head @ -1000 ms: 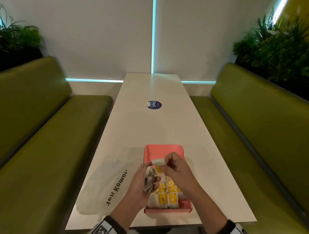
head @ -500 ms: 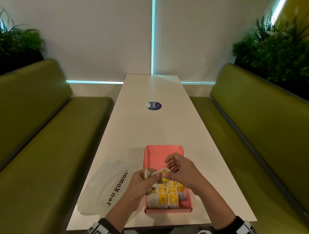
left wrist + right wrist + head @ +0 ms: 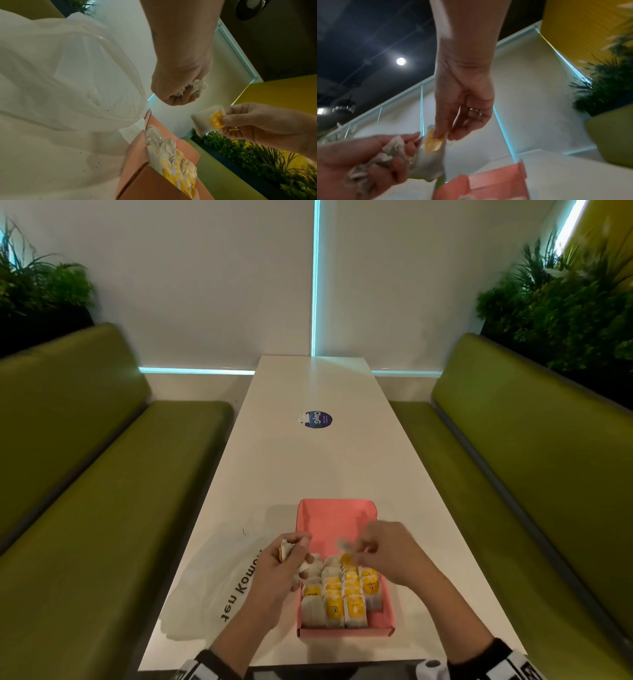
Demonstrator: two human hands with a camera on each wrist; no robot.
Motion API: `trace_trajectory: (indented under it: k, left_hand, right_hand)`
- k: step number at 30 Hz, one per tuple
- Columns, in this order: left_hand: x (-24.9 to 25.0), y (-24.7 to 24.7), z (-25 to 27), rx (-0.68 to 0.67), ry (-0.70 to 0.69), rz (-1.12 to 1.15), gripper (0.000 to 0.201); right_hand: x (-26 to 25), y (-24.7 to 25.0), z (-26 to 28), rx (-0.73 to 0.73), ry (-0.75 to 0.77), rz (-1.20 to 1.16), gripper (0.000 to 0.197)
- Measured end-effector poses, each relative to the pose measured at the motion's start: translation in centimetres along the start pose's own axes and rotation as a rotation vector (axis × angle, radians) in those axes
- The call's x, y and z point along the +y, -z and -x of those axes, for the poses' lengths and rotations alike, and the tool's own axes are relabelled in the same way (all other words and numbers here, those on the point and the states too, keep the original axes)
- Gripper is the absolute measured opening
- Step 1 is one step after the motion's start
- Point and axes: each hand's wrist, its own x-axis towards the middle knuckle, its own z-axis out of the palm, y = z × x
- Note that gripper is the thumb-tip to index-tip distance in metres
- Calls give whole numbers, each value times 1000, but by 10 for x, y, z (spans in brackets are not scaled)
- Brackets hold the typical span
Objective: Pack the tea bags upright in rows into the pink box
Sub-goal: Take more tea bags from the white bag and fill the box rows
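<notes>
The pink box [image 3: 337,513] lies lengthwise on the white table, its near half filled with upright tea bags [image 3: 334,601] in rows, white with yellow tags. My right hand [image 3: 383,553] hovers over the box's middle and pinches one tea bag [image 3: 208,119] by its yellow tag; the same bag [image 3: 433,143] hangs below the fingers in the right wrist view. My left hand [image 3: 284,563] is at the box's left wall and clutches a bunch of crumpled tea bags [image 3: 193,88] in its curled fingers. The box's far half is bare.
A translucent white plastic bag [image 3: 212,580] with dark lettering lies left of the box. A round blue sticker [image 3: 318,419] sits mid-table. Green benches [image 3: 85,474] flank the table, with plants behind them.
My right hand has pulled one tea bag away from the left hand and moved right and down over the box. The left hand has drifted slightly left, still holding its bunch.
</notes>
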Motion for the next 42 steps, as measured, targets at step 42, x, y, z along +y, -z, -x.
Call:
trace_trajectory:
  k: [42]
  left_hand:
    - [-1,-12,-5,-169,-311,-289,34]
  right_hand:
    - [16,-23,3,-86,-48,-605,10]
